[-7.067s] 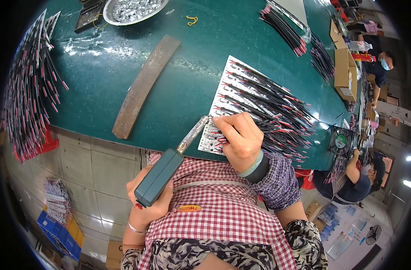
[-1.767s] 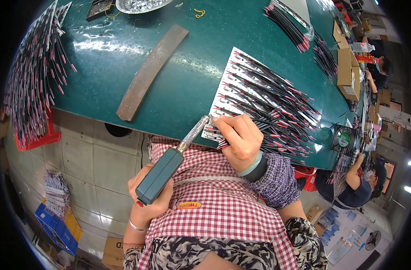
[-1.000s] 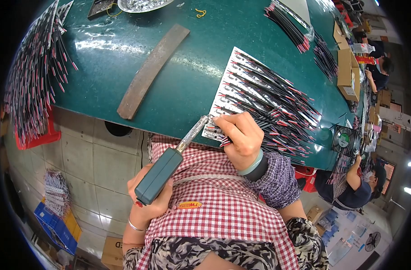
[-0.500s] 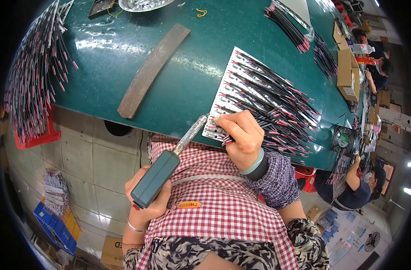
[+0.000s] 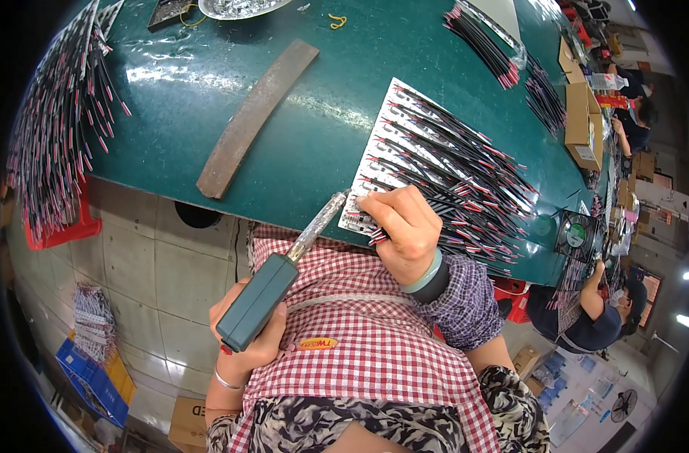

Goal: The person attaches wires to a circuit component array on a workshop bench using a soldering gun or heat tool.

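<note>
My left hand (image 5: 271, 337) is closed around the dark green handle of a soldering gun (image 5: 257, 302). Its foil-wrapped barrel slants up to the right, and the tip is at the near left edge of a white circuit board panel (image 5: 376, 142). Rows of black wires with red and white ends (image 5: 465, 162) lie across the panel and spread rightward. Over the panel's near left corner, my right hand (image 5: 411, 230) has thumb and forefinger pinched on a wire close to the tip. The fingers mostly cover that wire, and the exact contact is too small to make out.
A curved brown bar (image 5: 258, 121) lies on the green table (image 5: 171, 113). Wired panels (image 5: 65, 128) hang over the left edge above a red stool (image 5: 88, 223). Far right are wire bundles (image 5: 484, 45) and a cardboard box (image 5: 584, 124). A co-worker (image 5: 586, 313) sits beyond a small fan (image 5: 576, 234).
The soldering gun has shifted very slightly left and down. My right hand keeps its pinch at the same corner of the panel.
</note>
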The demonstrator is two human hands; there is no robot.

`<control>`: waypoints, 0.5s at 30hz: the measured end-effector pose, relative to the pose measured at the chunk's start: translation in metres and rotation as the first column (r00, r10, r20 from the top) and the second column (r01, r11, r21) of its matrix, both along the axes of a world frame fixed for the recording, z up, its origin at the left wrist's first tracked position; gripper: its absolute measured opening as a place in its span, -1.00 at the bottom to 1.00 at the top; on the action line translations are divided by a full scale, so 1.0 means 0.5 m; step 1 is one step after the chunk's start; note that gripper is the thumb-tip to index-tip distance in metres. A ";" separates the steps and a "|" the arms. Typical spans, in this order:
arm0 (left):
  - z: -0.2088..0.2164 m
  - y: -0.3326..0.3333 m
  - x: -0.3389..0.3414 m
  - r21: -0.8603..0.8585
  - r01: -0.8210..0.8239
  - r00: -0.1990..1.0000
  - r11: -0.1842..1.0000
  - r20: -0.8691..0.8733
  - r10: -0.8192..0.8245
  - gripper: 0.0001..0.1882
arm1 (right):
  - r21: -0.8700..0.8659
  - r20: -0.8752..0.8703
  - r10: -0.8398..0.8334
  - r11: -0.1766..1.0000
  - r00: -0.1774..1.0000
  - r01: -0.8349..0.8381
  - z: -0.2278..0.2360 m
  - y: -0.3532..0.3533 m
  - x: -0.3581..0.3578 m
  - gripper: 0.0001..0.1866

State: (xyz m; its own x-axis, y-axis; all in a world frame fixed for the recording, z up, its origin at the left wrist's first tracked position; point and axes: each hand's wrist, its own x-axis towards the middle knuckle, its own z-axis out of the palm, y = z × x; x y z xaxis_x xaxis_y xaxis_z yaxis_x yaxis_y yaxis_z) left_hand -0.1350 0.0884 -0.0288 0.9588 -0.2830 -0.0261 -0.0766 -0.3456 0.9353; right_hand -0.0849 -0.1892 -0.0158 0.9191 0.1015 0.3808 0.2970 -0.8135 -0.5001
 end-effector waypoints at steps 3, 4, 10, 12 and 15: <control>-0.005 0.005 -0.006 -0.012 -0.013 0.999 1.000 -0.046 0.012 -0.74 | -0.011 -0.001 0.005 1.000 1.000 -0.005 0.000 -0.001 0.000 -0.56; -0.007 0.007 -0.008 0.005 0.003 0.999 1.000 -0.040 -0.003 -0.74 | -0.011 -0.001 0.005 1.000 1.000 -0.005 0.001 0.000 0.000 -0.56; 0.014 -0.002 0.006 0.027 0.032 0.999 0.999 -0.018 -0.032 -0.76 | -0.011 0.007 0.015 1.000 1.000 -0.015 -0.001 -0.003 -0.001 -0.55; 0.021 -0.007 0.013 0.037 0.058 0.998 0.998 0.010 -0.058 -0.77 | -0.045 0.018 0.033 0.999 0.999 -0.032 -0.006 -0.007 -0.003 -0.53; 0.032 -0.016 0.022 0.042 0.057 0.998 0.997 0.024 -0.058 -0.78 | -0.096 0.051 0.055 0.994 0.997 -0.050 -0.008 -0.005 -0.006 -0.49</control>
